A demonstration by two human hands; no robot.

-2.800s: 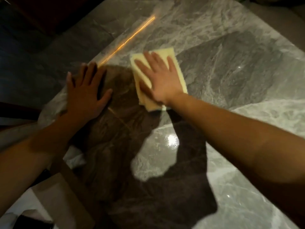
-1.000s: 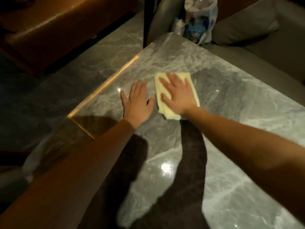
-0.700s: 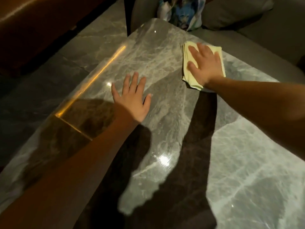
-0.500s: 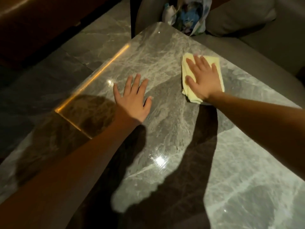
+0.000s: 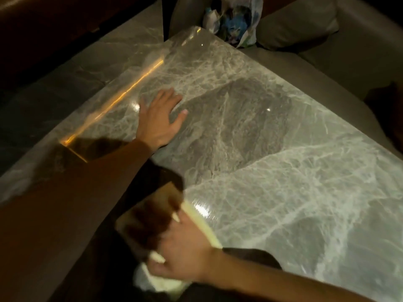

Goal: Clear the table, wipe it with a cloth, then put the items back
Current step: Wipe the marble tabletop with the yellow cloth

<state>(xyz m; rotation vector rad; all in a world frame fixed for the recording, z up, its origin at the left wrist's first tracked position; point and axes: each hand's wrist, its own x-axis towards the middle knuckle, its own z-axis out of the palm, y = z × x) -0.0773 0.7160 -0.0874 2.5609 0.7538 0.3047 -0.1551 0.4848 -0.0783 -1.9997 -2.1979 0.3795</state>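
Note:
The grey marble table [image 5: 272, 149] fills most of the head view, bare and glossy. My left hand [image 5: 160, 118] rests flat on it near the far left side, fingers spread, holding nothing. My right hand [image 5: 174, 247] presses flat on the pale yellow cloth [image 5: 202, 225] close to me on the table; the cloth is blurred and partly in shadow under my fingers.
A plastic bag [image 5: 233, 20] with colourful contents sits on a grey sofa [image 5: 327, 51] just beyond the table's far corner. A dark table leg or post [image 5: 166, 16] stands next to it. Grey tiled floor [image 5: 65, 83] lies to the left.
My right hand has dragged the cloth from the far side of the table back toward me. My left hand has stayed planted on the table.

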